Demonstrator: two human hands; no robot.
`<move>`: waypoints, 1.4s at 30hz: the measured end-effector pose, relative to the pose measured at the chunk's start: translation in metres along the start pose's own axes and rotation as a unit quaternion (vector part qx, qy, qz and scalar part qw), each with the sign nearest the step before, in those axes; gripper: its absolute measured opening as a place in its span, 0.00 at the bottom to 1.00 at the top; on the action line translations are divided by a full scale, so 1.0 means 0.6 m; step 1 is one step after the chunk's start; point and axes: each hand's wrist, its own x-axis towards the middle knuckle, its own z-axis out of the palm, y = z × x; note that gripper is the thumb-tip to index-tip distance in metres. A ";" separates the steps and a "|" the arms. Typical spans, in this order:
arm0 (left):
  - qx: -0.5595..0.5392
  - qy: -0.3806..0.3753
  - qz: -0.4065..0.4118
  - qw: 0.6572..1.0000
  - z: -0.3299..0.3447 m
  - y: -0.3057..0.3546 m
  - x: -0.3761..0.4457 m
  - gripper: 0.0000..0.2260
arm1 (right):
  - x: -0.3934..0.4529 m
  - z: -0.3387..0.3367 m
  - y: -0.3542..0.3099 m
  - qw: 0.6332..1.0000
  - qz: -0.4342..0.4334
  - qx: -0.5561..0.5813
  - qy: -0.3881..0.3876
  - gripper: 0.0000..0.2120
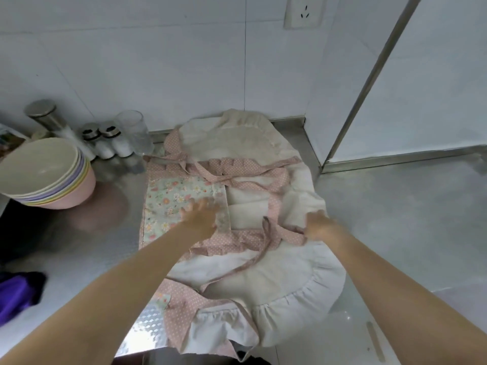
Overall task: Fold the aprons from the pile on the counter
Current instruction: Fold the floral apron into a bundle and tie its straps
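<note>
A cream apron (pixel 276 280) with pink polka-dot ruffles, ties and a floral panel (pixel 171 198) lies spread across the steel counter (pixel 395 219), reaching from the back wall to the front edge. My left hand (pixel 200 216) rests with spread fingers on the edge of the floral panel near the apron's middle. My right hand (pixel 317 225) grips a fold of cream cloth and a pink tie at the apron's right side. Both hands are motion-blurred. A long pink strap (pixel 250 262) trails down across the lower skirt.
A stack of pastel bowls (pixel 44 172) stands at the left, with steel-capped shakers (pixel 105 140) and a glass (pixel 134 133) behind it by the wall. Purple cloth (pixel 15 293) lies at the left edge. A tiled corner pillar (pixel 421 101) rises at back right.
</note>
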 end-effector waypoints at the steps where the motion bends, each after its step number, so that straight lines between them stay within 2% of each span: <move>1: -0.012 -0.019 -0.009 1.000 0.015 -0.020 0.003 0.31 | -0.005 0.005 0.011 0.999 0.047 0.005 -0.011 0.30; 2: -0.025 -0.031 -0.009 0.999 0.029 -0.038 0.004 0.34 | -0.010 0.002 0.015 0.997 0.077 0.003 -0.002 0.30; 3: -0.031 -0.032 -0.003 0.999 0.037 -0.047 0.006 0.36 | -0.012 -0.007 0.014 0.996 0.080 0.002 0.038 0.28; 7: -0.028 -0.048 -0.027 0.998 0.048 -0.054 0.002 0.40 | -0.042 -0.053 -0.069 0.975 -0.059 0.032 0.210 0.21; 9: -0.037 -0.068 -0.049 0.996 0.047 -0.049 -0.005 0.42 | -0.047 -0.057 -0.113 0.974 -0.086 0.001 0.211 0.24; 12: -0.055 -0.102 -0.043 0.992 0.058 -0.048 -0.013 0.44 | -0.038 -0.020 -0.134 0.967 -0.132 -0.141 0.164 0.30; 14: -0.065 -0.115 -0.035 0.991 0.066 -0.051 -0.017 0.44 | -0.030 0.007 -0.124 0.964 -0.135 -0.190 0.129 0.33; 17: -0.093 -0.112 -0.030 0.989 0.068 -0.058 -0.027 0.42 | -0.003 0.019 -0.106 0.979 -0.132 -0.142 0.065 0.27; 19: -0.092 -0.104 -0.011 0.990 0.064 -0.064 -0.032 0.40 | 0.006 0.010 -0.100 0.988 -0.114 -0.090 0.060 0.27; 22: -0.080 -0.036 0.042 0.995 0.064 -0.083 -0.044 0.31 | -0.008 -0.011 -0.105 0.986 -0.085 0.026 0.141 0.23; 25: -0.178 0.072 0.092 0.977 0.067 -0.083 -0.089 0.22 | -0.061 -0.019 -0.118 0.955 -0.087 0.042 0.280 0.17; 27: -0.224 0.035 0.170 0.959 0.074 -0.065 -0.120 0.21 | -0.083 -0.009 -0.131 0.931 -0.177 0.070 0.312 0.14; 29: -0.215 -0.041 0.225 0.949 0.084 -0.045 -0.152 0.21 | -0.119 0.012 -0.142 0.929 -0.259 0.104 0.241 0.11; 31: -0.152 -0.071 0.252 0.953 0.096 -0.031 -0.167 0.20 | -0.158 0.028 -0.152 0.936 -0.299 0.140 0.122 0.15; 33: -0.085 -0.047 0.251 0.963 0.105 -0.021 -0.179 0.17 | -0.195 0.046 -0.163 0.928 -0.324 0.181 -0.018 0.17; 35: -0.048 0.002 0.236 0.971 0.105 -0.014 -0.194 0.13 | -0.221 0.074 -0.173 0.935 -0.325 0.102 -0.104 0.17; 37: -0.086 0.028 0.212 0.973 0.101 -0.011 -0.202 0.12 | -0.233 0.098 -0.179 0.941 -0.312 0.026 -0.127 0.14; 39: -0.157 0.052 0.185 0.969 0.095 -0.017 -0.210 0.11 | -0.237 0.107 -0.177 0.953 -0.286 0.004 -0.103 0.06; 42: -0.223 0.092 0.146 0.960 0.081 -0.040 -0.229 0.08 | -0.266 0.067 -0.164 0.973 -0.215 -0.037 -0.072 0.06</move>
